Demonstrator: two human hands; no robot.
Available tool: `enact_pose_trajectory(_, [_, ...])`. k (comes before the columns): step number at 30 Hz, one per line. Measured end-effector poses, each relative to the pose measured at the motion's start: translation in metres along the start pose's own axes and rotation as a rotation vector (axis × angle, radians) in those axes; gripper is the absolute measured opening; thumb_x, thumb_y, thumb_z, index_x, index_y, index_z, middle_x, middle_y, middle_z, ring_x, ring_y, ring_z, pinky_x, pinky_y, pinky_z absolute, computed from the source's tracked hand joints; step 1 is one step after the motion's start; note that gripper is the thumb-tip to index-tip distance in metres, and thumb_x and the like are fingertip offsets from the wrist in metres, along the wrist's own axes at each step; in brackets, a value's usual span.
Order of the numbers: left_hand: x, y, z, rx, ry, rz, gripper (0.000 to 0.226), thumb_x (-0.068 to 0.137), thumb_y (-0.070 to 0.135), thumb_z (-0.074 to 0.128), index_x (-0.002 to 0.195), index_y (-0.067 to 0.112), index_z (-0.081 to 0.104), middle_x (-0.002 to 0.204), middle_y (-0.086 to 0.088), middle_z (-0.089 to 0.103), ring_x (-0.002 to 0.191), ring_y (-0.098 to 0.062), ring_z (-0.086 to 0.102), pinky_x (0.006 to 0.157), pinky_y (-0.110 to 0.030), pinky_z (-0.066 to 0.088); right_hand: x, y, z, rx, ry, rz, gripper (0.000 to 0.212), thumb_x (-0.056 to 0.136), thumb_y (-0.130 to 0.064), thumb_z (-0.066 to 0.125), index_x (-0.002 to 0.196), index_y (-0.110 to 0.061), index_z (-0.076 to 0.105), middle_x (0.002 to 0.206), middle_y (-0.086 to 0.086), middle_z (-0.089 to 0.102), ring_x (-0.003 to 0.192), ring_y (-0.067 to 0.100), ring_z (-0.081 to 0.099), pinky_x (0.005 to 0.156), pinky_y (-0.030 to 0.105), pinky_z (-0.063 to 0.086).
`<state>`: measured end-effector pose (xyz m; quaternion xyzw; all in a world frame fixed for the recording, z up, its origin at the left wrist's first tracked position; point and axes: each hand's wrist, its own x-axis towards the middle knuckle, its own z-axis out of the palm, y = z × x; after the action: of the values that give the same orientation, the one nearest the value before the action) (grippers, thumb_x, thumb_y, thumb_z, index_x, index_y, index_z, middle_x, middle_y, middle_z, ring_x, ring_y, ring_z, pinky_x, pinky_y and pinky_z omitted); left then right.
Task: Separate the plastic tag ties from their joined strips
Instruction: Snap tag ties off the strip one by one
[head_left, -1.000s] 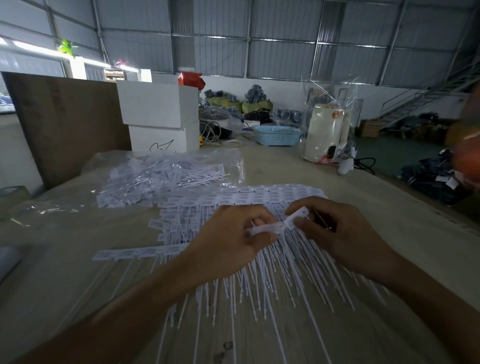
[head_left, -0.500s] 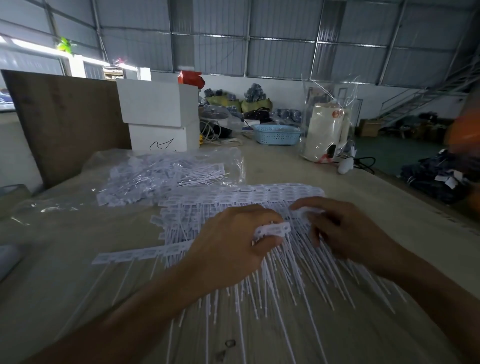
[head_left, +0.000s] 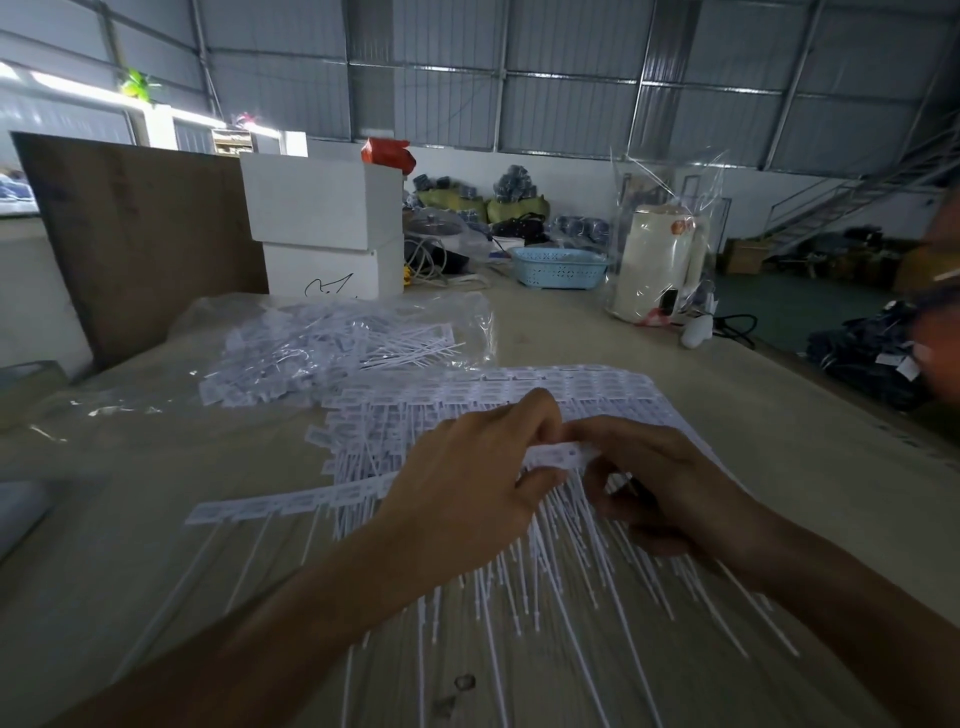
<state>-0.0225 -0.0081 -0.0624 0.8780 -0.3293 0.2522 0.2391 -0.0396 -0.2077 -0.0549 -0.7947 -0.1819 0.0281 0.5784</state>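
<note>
Half a second ago the right hand (head_left: 670, 488) was apart from the strip of tag ties (head_left: 558, 457). Now both hands pinch it, left hand (head_left: 467, 488) too, just above the pile of strips (head_left: 519, 395), ready to snap one off. Behind the pile lies a bag of ties (head_left: 332, 353) on the desk (head_left: 779, 447). Nothing blocks them.

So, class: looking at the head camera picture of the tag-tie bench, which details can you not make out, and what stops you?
- Left hand fingertips: hidden behind its own back where it grips the strip of tag ties.
- Right hand: its palm is turned away.
- Print on the tag heads: too small.
- Count of ties in the clear bag: blurred by glare.
- Orange shape: cut off by the right edge, blurred.
</note>
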Motion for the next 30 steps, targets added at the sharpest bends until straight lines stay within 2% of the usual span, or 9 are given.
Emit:
enact_pose_trajectory(2, [0.0, -0.002, -0.001, -0.031, -0.026, -0.002, 0.026, 0.089, 0.043, 0.066, 0.095, 0.036, 0.042, 0.073, 0.017, 0.055, 0.063, -0.002, 0.054, 0.053, -0.023, 0.036, -0.001, 0.0, 0.003, -0.121, -0.036, -0.045, 0.027, 0.1, -0.034, 0.049, 0.11, -0.02, 0.07, 0.056, -0.007, 0.054, 0.036, 0.009, 0.033, 0.037, 0.019, 0.029])
enact_pose_trajectory(7, [0.006, -0.016, -0.015, 0.001, -0.246, 0.035, 0.035, 0.086, 0.067, 0.053, 0.109, 0.042, 0.044, 0.102, 0.02, 0.056, 0.074, 0.002, 0.057, 0.06, -0.023, 0.047, 0.0, 0.002, -0.002, -0.175, -0.007, -0.106, 0.021, 0.098, -0.023, 0.056, 0.098, -0.006, 0.068, 0.061, -0.001, 0.057, 0.036, 0.012, 0.035, 0.037, 0.021, 0.031])
enact_pose_trajectory(10, [0.01, -0.032, -0.029, -0.01, -0.323, -0.036, 0.037, 0.085, 0.073, 0.049, 0.103, 0.041, 0.051, 0.084, 0.017, 0.065, 0.061, 0.002, 0.059, 0.054, -0.024, 0.048, 0.002, 0.003, -0.008, -0.1, 0.059, -0.104, 0.017, 0.098, -0.024, 0.057, 0.095, -0.011, 0.067, 0.069, 0.006, 0.059, 0.043, 0.014, 0.034, 0.04, 0.022, 0.03])
enact_pose_trajectory(13, [0.013, -0.042, -0.043, -0.045, -0.368, -0.095, 0.039, 0.081, 0.073, 0.05, 0.098, 0.039, 0.061, 0.071, 0.012, 0.067, 0.058, -0.002, 0.062, 0.062, -0.034, 0.055, 0.005, 0.007, -0.012, -0.065, 0.092, -0.054, 0.014, 0.097, -0.027, 0.06, 0.094, -0.017, 0.069, 0.07, 0.006, 0.062, 0.045, 0.014, 0.033, 0.041, 0.022, 0.029])
enact_pose_trajectory(16, [0.015, -0.043, -0.052, 0.204, -0.291, -0.059, 0.046, 0.079, 0.08, 0.041, 0.099, 0.044, 0.061, 0.075, 0.016, 0.066, 0.065, 0.001, 0.058, 0.066, -0.03, 0.051, 0.005, 0.011, -0.007, -0.092, -0.032, -0.008, 0.015, 0.098, -0.028, 0.059, 0.095, -0.017, 0.069, 0.064, 0.001, 0.062, 0.041, 0.014, 0.035, 0.038, 0.021, 0.032])
enact_pose_trajectory(19, [0.013, -0.04, -0.053, 0.397, -0.221, 0.042, 0.049, 0.08, 0.08, 0.035, 0.109, 0.048, 0.057, 0.083, 0.02, 0.064, 0.065, 0.002, 0.048, 0.061, -0.026, 0.037, 0.005, 0.017, 0.001, -0.067, -0.125, 0.032, 0.015, 0.1, -0.025, 0.057, 0.094, -0.015, 0.067, 0.058, -0.004, 0.062, 0.036, 0.01, 0.035, 0.037, 0.02, 0.033])
enact_pose_trajectory(24, [0.012, -0.036, -0.043, 0.204, -0.232, 0.057, 0.037, 0.085, 0.071, 0.05, 0.111, 0.046, 0.057, 0.094, 0.021, 0.059, 0.082, 0.001, 0.054, 0.07, -0.028, 0.043, 0.011, 0.017, -0.01, 0.143, 0.07, 0.024, 0.022, 0.088, -0.028, 0.064, 0.093, -0.007, 0.065, 0.063, 0.004, 0.059, 0.038, 0.01, 0.029, 0.037, 0.017, 0.027])
enact_pose_trajectory(26, [0.01, -0.032, -0.034, 0.163, -0.145, 0.048, 0.036, 0.089, 0.066, 0.05, 0.115, 0.044, 0.058, 0.098, 0.018, 0.06, 0.086, -0.003, 0.057, 0.074, -0.029, 0.047, 0.012, 0.015, -0.016, 0.232, 0.143, 0.001, 0.026, 0.082, -0.032, 0.068, 0.093, -0.009, 0.065, 0.067, 0.006, 0.058, 0.042, 0.012, 0.029, 0.039, 0.018, 0.026])
enact_pose_trajectory(30, [0.008, -0.02, -0.017, 0.325, 0.123, 0.133, 0.035, 0.093, 0.048, 0.051, 0.117, 0.026, 0.066, 0.094, 0.003, 0.063, 0.087, -0.021, 0.061, 0.075, -0.037, 0.05, 0.012, 0.015, -0.02, 0.271, 0.177, -0.019, 0.033, 0.081, -0.038, 0.068, 0.095, -0.009, 0.062, 0.067, 0.008, 0.054, 0.043, 0.014, 0.026, 0.04, 0.019, 0.026])
